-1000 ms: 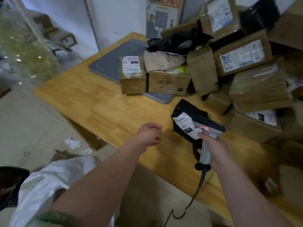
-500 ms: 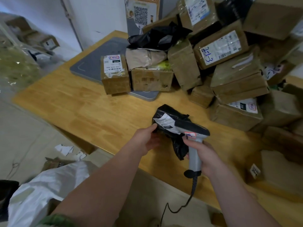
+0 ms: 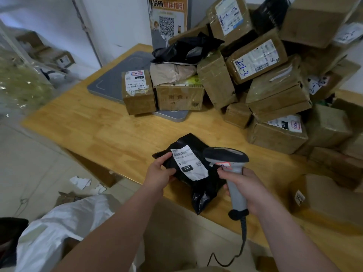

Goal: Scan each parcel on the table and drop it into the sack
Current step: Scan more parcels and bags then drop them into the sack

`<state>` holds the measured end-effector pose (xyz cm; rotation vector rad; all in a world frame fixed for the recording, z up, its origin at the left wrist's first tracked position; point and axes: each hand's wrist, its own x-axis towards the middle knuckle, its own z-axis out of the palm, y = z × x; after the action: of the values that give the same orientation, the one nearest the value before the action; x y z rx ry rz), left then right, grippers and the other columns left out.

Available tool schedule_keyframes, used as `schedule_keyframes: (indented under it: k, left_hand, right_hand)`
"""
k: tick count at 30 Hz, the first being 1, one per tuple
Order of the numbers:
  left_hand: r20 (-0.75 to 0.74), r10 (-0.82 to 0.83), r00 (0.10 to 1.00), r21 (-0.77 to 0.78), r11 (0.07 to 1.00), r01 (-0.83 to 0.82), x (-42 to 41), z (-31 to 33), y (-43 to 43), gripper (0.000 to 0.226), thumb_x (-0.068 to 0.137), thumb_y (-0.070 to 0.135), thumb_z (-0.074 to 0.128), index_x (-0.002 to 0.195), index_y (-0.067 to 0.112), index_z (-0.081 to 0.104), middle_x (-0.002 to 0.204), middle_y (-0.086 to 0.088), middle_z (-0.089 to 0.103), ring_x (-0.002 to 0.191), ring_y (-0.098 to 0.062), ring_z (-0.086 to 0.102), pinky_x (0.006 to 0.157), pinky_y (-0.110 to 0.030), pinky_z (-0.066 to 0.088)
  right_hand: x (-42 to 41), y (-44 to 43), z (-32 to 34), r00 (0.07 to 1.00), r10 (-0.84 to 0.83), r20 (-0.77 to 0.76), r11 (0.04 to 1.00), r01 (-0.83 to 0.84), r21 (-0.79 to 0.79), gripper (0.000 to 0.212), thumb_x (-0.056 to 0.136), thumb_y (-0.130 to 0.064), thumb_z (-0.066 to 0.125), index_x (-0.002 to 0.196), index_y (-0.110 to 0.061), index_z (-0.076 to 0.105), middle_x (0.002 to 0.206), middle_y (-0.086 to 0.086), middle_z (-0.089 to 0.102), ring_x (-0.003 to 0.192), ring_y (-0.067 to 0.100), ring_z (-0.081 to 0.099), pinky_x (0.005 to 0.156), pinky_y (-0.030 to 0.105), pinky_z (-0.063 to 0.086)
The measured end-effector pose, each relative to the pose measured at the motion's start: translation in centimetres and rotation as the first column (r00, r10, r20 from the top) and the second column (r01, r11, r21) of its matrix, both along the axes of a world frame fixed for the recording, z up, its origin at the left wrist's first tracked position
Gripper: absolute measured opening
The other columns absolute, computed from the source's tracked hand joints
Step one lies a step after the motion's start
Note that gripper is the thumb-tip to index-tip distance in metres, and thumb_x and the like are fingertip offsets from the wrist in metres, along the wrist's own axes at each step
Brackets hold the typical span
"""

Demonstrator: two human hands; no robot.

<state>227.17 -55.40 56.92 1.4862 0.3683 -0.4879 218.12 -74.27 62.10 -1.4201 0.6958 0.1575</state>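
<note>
While the left hand (image 3: 160, 174) pinches the black poly mailer (image 3: 193, 173) at the table (image 3: 98, 132) edge, the right hand (image 3: 242, 185) grips the scanner (image 3: 225, 157) (label up): scan step; next, aim at barcode, then sack (image 3: 59, 228).

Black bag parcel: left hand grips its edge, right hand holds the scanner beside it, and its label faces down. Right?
Not quite. In the head view the label faces up, barcode showing, on the black bag parcel. The rest holds: the left hand grips its edge and the right hand holds the scanner beside it.
</note>
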Motion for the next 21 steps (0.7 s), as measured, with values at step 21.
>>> schedule_keyframes:
  k: [21]
  left_hand:
    - [0.118,0.22,0.968,-0.044,0.975,-0.217,-2.1,-0.1,3.7,0.093,0.087,-0.02,0.049,0.153,0.033,0.011,0.101,0.0,0.067,0.091,-0.017,0.066,0.085,-0.042,0.054]
  right_hand:
    - [0.2,2.4,2.9,0.969,0.242,-0.046,0.967,-0.245,-0.075,0.017,0.088,-0.023,0.07,0.083,-0.009,0.063,0.063,0.004,0.059,0.053,0.014,0.051,0.05,0.025,0.042]
